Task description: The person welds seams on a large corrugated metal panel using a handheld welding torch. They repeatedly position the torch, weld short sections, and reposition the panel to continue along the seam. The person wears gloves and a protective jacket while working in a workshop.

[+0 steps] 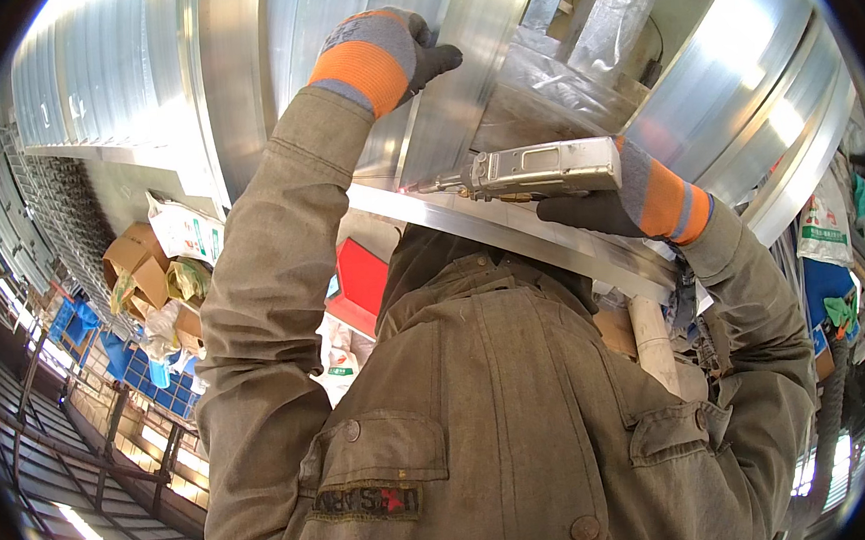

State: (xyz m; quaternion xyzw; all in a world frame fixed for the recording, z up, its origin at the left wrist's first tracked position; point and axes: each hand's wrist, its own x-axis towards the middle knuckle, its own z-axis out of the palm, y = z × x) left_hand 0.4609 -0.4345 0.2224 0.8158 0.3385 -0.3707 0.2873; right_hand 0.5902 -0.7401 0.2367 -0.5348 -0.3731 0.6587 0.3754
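My right hand [628,196], in a grey and orange glove with dark fingers, is wrapped round a silver laser welding gun [546,169]. The gun's narrow nozzle points left, and a small red light glows at its tip beside the end of a long aluminium bar [520,232]. That bar slants across in front of my chest. My left hand [378,58], gloved the same way, is over the long aluminium profiles [446,108] farther out. Its thumb stands apart from the curled forefinger; the other fingers are mostly hidden, and I see nothing held in it.
More shiny profiles [729,59] lie at the far right, with clear plastic film [549,76] between the stacks. Cardboard boxes [138,260] and bags sit at the left. A red object [362,287] lies below the bar, and a white bag [824,228] hangs at the right.
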